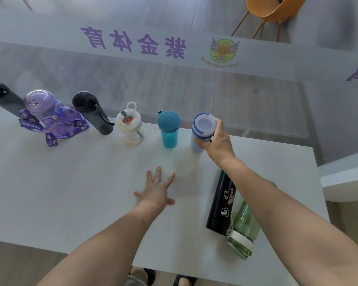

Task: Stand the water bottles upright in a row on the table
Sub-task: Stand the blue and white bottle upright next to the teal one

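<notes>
Several bottles stand upright in a row along the far edge of the white table (70,193): a dark bottle (0,96), a purple cat-lid bottle (41,108) with a strap, a black bottle (91,112), a cream bottle (129,125) and a teal bottle (168,129). At the row's right end, my right hand (217,144) grips a pale blue bottle (203,126), upright on the table. My left hand (158,188) rests flat on the table with fingers spread, holding nothing. A black flask (221,203) and a green clear bottle (244,226) lie on their sides under my right forearm.
A glass wall with purple lettering (132,42) runs just behind the row. An orange chair (271,9) stands beyond it. The table's right edge (318,182) is close to the lying bottles. My feet (163,279) show below the near edge.
</notes>
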Motion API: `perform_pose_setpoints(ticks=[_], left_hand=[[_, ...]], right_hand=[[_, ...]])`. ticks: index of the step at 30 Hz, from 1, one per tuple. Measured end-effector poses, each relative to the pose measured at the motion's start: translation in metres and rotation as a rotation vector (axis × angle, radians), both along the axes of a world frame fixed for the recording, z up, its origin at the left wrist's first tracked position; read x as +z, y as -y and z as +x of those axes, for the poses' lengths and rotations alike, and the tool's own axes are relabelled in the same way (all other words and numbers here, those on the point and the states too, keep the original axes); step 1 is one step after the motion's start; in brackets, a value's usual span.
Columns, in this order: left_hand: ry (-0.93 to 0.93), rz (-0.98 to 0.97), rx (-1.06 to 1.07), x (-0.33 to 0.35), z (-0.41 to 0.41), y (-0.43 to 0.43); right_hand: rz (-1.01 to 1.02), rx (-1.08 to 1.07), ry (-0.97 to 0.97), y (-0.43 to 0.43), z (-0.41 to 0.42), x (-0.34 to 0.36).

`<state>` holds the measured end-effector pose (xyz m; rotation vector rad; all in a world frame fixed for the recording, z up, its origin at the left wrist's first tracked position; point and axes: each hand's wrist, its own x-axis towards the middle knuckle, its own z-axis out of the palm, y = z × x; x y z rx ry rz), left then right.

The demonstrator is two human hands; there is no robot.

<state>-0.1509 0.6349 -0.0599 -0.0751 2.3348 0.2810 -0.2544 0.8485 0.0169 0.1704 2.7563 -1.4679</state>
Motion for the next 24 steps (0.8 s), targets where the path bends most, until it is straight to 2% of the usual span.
perform_pose_setpoints(ticks=[18,24], left_hand=[[0.001,0.007,0.001,0.002,0.001,0.001],[-0.004,0.012,0.003,0.000,0.000,0.003]], right_hand=[[0.027,-0.077,0.003,0.005,0.003,-0.003],[0.077,-0.068,0.181,-0.015,0.024,-0.002]])
